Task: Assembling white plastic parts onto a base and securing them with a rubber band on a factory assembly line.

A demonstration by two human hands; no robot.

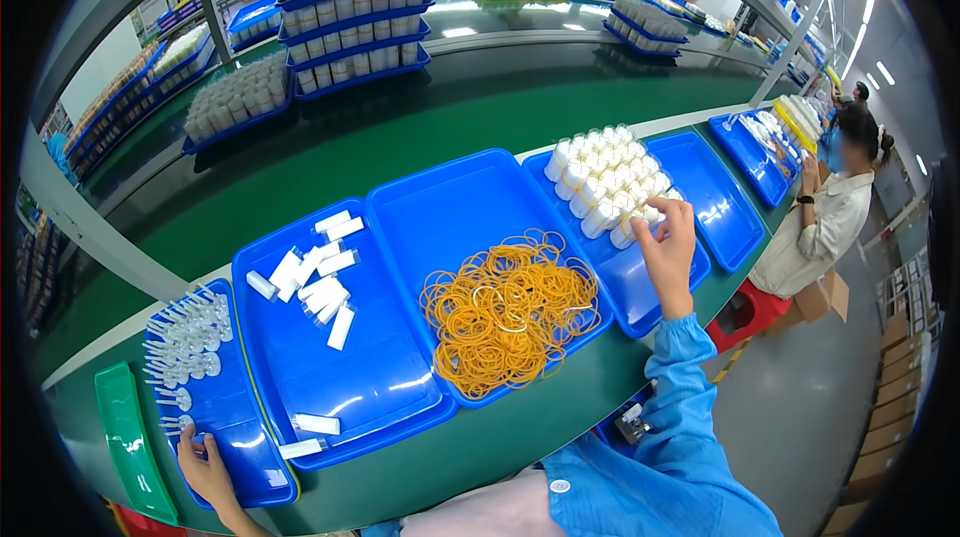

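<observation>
My left hand [205, 469] is at the near end of the far-left blue tray [235, 437], thumb and index finger apart. Its fingertips are right beside the nearest of several clear plastic pieces with thin stems and round bases [195, 332]. My right hand [668, 249] is over another blue tray [640, 309] to the right. Its thumb and index finger curve around a white cylinder at the near right corner of a tight block of white cylinders with clear tops [605, 172]. The fingers partly hide that cylinder.
Between my hands, one blue tray [330, 367] holds loose white tubes [320, 292]; another [440, 197] holds a heap of orange rubber bands [510, 312]. A green tray [135, 442] lies far left. Stacked trays [355, 32] stand beyond. A co-worker [815, 227] sits at the right.
</observation>
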